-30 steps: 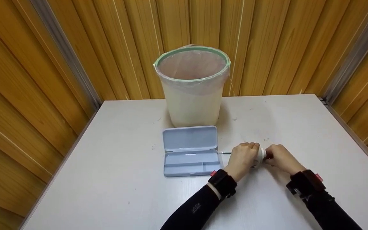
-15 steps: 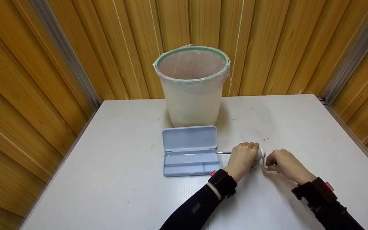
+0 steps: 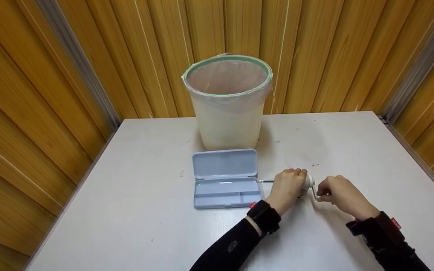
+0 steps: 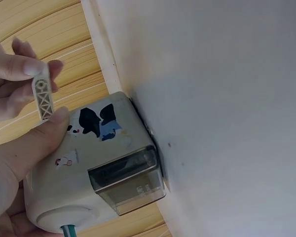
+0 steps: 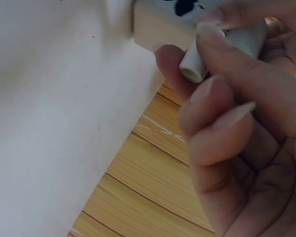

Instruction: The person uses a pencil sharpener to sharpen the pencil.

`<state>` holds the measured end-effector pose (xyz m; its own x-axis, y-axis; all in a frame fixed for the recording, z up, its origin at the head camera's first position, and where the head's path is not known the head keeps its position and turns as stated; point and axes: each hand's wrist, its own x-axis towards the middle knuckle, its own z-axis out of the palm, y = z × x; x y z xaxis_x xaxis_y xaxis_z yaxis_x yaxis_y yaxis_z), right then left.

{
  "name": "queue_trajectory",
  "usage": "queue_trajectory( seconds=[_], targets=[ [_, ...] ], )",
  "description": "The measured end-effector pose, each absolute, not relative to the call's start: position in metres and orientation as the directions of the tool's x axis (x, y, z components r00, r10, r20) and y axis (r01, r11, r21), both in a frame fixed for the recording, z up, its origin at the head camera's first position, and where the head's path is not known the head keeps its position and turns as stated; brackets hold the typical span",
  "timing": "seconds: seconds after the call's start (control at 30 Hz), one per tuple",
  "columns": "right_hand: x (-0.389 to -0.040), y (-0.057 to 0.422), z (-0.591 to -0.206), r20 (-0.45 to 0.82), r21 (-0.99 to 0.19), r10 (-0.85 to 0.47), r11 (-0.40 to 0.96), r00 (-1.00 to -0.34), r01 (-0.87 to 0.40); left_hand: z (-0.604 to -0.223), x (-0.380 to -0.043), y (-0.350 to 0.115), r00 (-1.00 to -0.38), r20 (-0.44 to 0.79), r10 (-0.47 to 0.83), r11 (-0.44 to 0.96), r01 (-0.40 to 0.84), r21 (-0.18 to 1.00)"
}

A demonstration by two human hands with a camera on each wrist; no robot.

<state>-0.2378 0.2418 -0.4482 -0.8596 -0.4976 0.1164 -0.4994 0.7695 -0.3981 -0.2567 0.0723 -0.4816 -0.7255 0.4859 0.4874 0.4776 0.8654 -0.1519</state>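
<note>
- Left hand (image 3: 288, 188): fingers gripping the sharpener (image 4: 111, 148) on the tabletop (image 3: 134, 210).
- Right hand (image 3: 343, 194): fingers pinching its crank (image 4: 43, 98).
- Apparently sharpening the pencil (image 3: 266, 181), point hidden; further cranking calls for a steady sharpener.

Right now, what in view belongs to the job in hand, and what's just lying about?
In the job:
- sharpener, held by the left grip
- crank, pinched by the right grip
- pencil, one end in the sharpener

Probably just lying about:
- case, open, untouched
- bin, lined, behind the case
</note>
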Motion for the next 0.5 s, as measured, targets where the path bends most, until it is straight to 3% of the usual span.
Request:
queue_trajectory(
  seconds=[0.5],
  targets=[
    [-0.2356, 0.2461, -0.4403, 0.176, -0.455, -0.514, 0.714, -0.840, -0.532, -0.4819, -0.2569, 0.0712, -0.718, 0.506, 0.478, 0.869, 0.469, -0.156]
  ],
)
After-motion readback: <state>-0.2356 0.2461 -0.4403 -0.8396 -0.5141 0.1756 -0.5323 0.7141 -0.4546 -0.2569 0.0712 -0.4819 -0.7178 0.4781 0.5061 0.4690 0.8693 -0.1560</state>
